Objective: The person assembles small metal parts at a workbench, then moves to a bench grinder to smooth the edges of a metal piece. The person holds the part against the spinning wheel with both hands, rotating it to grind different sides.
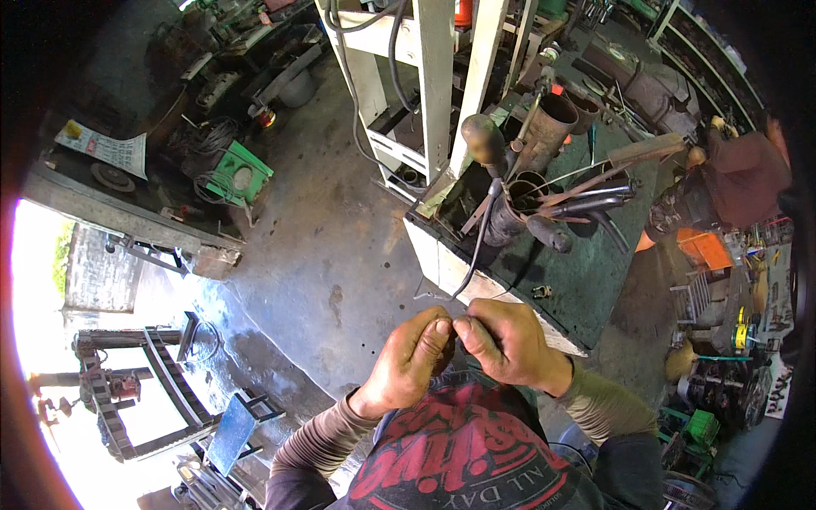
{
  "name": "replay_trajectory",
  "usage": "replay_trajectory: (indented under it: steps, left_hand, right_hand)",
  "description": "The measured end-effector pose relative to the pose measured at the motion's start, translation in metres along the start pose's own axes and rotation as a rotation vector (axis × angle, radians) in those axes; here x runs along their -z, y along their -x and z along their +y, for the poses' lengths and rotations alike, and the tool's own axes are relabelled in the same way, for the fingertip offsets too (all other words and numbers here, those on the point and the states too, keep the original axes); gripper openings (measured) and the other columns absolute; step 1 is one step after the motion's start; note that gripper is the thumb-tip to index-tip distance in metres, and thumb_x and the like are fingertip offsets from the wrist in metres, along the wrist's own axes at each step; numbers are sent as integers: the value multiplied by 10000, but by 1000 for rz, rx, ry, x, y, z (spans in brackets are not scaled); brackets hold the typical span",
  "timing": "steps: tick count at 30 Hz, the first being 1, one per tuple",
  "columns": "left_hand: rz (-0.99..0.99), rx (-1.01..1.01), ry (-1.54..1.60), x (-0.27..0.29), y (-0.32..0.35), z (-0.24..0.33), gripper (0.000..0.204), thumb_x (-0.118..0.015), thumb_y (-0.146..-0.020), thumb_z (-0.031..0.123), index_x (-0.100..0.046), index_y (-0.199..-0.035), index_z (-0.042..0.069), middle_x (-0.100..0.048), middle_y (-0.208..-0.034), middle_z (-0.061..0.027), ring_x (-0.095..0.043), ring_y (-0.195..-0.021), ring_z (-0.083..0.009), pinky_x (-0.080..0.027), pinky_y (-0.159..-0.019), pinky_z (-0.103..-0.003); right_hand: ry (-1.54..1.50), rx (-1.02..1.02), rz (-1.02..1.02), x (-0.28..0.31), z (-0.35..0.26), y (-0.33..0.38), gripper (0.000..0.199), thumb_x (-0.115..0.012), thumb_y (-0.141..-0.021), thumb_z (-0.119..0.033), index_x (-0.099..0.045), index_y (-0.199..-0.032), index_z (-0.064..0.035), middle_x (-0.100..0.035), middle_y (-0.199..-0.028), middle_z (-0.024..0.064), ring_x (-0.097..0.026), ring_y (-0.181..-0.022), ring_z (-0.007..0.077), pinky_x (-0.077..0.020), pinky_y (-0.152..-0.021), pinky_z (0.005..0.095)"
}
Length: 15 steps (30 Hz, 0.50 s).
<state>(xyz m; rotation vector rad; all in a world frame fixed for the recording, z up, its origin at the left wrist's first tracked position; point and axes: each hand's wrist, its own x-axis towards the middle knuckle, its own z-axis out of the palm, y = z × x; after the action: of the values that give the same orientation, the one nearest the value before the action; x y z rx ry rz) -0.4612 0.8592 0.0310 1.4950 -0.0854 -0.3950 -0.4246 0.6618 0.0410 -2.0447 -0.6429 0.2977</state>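
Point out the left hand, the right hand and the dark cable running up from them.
left hand (410,361), head view, on the back of the hand.
right hand (508,342), head view, on the knuckles.
dark cable (478,246), head view, midway along its run toward the workbench (586,280), marked on its green top.

- A metalwork or repair workshop, open to daylight on one side.
- Stained concrete floor (331,255) with scrap and coiled wire lying about.
- A green-topped worktop (595,272) crowded with metal pipes (551,119), rods and dark-handled tools (486,140).
- A white steel frame (433,76) with hanging cables.
- Shelves (705,51) of parts along the wall, and a green machine (240,174) on the floor.
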Motion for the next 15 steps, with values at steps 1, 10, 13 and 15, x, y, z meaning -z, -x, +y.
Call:
replay_trajectory:
  steps: [1,10,13,15]
  left_hand:
    - [43,-60,-96,-2,2,3,402,-409,-1105,355,-562,-943,20,-461,-699,12,-419,-600,-114,-375,-554,-293]
    - [117,-83,-83,-6,-9,0,411,-413,-1103,343,-531,-889,13,-489,-706,-15,-422,-627,-106,-393,-568,-302]
    - [161,-135,-158,-10,-13,4,431,-412,-1102,361,-524,-863,21,-460,-708,9,-399,-621,-92,-384,-563,-291]
    - [200,-80,-110,-8,-12,6,437,-419,-1099,371,-519,-850,26,-438,-708,30,-380,-611,-85,-383,-561,-284]
  right_hand:
    - [-216,-49,16,-1,-6,-2,339,-564,-1043,-292,-589,-820,-38,-581,-752,146,-589,-705,331,-465,-632,363]
    - [-159,40,-1,8,3,-5,368,-627,-997,-359,-513,-910,-20,-505,-782,173,-532,-709,396,-419,-620,437]
    - [-97,58,-3,7,9,-11,316,-649,-975,-290,-509,-923,-12,-514,-831,185,-556,-758,413,-427,-636,457]
    - [9,196,38,1,15,-17,246,-680,-940,-199,-529,-967,-6,-535,-892,193,-575,-825,420,-449,-676,464]
